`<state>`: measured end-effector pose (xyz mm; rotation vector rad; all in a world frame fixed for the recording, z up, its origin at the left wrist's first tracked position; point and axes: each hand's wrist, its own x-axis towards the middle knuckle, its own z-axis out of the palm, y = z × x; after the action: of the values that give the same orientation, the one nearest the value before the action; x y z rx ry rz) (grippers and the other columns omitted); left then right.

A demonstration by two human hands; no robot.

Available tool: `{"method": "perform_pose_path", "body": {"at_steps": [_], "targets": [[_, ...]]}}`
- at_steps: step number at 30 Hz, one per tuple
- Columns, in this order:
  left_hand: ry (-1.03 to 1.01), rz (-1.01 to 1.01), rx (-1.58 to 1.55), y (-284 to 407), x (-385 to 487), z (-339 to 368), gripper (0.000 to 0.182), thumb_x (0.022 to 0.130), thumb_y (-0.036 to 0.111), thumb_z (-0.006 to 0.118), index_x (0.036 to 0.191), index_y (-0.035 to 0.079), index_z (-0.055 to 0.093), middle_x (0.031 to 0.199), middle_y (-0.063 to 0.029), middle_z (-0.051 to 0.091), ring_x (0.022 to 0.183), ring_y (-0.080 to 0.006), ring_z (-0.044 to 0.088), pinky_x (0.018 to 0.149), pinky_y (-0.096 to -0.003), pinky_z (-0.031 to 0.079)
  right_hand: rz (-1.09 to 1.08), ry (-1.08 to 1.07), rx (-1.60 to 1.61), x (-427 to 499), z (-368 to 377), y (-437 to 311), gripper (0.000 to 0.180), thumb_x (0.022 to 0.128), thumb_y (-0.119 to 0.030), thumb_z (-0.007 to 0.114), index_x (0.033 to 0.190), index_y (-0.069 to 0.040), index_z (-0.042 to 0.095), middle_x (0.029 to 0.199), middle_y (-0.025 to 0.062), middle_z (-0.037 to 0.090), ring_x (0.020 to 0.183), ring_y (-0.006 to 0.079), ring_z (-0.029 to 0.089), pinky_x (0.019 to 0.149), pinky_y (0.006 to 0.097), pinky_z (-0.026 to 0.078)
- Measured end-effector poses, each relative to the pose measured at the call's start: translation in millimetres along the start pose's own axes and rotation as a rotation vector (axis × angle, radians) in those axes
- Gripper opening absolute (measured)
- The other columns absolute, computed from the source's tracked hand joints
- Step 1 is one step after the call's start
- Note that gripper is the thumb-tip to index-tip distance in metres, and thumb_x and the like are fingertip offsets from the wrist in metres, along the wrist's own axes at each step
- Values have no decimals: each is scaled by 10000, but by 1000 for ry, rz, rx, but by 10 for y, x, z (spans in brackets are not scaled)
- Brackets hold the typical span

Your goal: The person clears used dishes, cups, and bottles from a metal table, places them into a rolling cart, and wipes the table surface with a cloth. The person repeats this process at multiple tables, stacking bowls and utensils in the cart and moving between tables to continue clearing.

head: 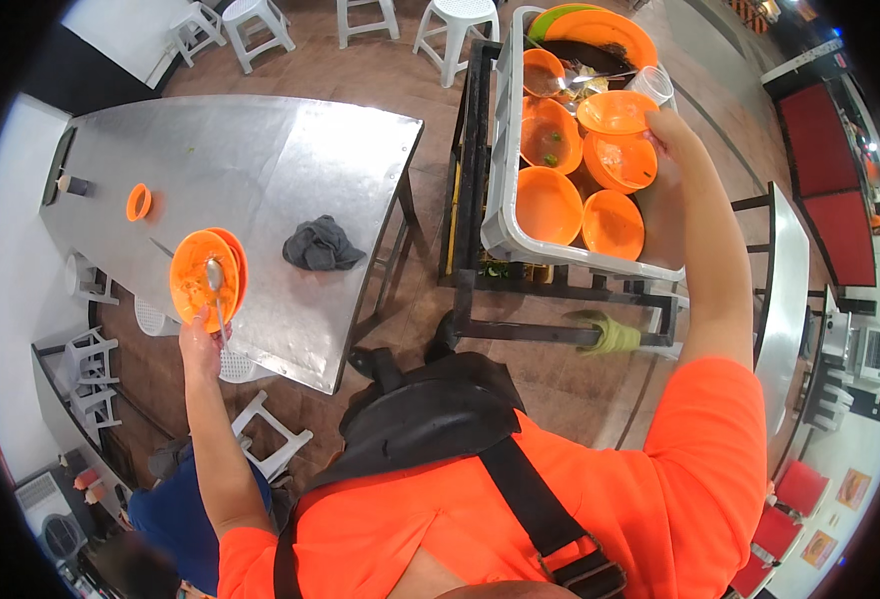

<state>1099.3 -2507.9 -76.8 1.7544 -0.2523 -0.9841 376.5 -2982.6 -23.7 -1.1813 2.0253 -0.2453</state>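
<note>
My left hand [202, 350] holds a small stack of shallow orange dishes [189, 281] by the near rim, over the metal table. A metal spoon [215, 275] lies in the top dish among food remains. My right hand [668, 135] grips the rim of an orange bowl [613, 112] inside a grey plastic tub [509, 180]. Beneath that bowl sits another orange bowl [619, 166] with pale residue. Several more orange bowls [549, 206] stand in the tub, along with clear plastic cups [651, 84], food scraps and large plates [604, 34] at the far end.
The tub rests on a black metal cart frame [477, 299] with a green cloth [608, 335] on its lower bar. A dark cloth [322, 243], an orange cup [139, 203] and a sauce bottle [74, 185] are on the table [237, 150]. Nearby are white stools [458, 30] and a seated person [185, 517].
</note>
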Motion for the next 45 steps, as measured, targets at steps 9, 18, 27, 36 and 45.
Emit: {"method": "perform_pose_path", "body": {"at_steps": [9,18,27,36,45], "targets": [[-11,2,72,58,-438,490,342,1047,263,587,1312,50,557,1041,-92,697,781,-198,672,686,-344,562,-184,-121,64,-713,25,211,232,949,-250,491,1057,-81,606,677,0,565,536,97,505,461,283,363],[-75,7,136,234,-596,844,331,1056,266,574,1317,64,564,1097,-86,691,835,-192,676,700,-346,562,-269,-92,-113,-351,-435,702,304,981,-239,521,1189,-25,579,728,78,639,555,173,616,524,341,515],[-378,113,343,781,-677,1756,436,1015,302,639,1353,37,564,1133,-94,690,932,-177,701,684,-347,609,-761,380,-541,-1096,139,104,482,995,-363,658,1347,-45,572,976,214,737,924,294,734,802,397,563],[-792,200,519,1246,-1025,3382,338,1031,225,602,1278,-5,623,1009,-102,717,785,-161,706,639,-307,600,-981,-311,74,-1976,770,-963,529,994,-488,635,1276,-43,685,1026,76,689,957,158,636,850,338,508],[-989,280,805,1135,-1155,4254,305,1045,224,562,1250,7,625,1017,-112,719,831,-198,714,689,-330,609,-745,-375,137,-1603,544,-842,373,998,-431,656,1064,-70,727,888,-23,606,802,80,532,759,255,456]]}}
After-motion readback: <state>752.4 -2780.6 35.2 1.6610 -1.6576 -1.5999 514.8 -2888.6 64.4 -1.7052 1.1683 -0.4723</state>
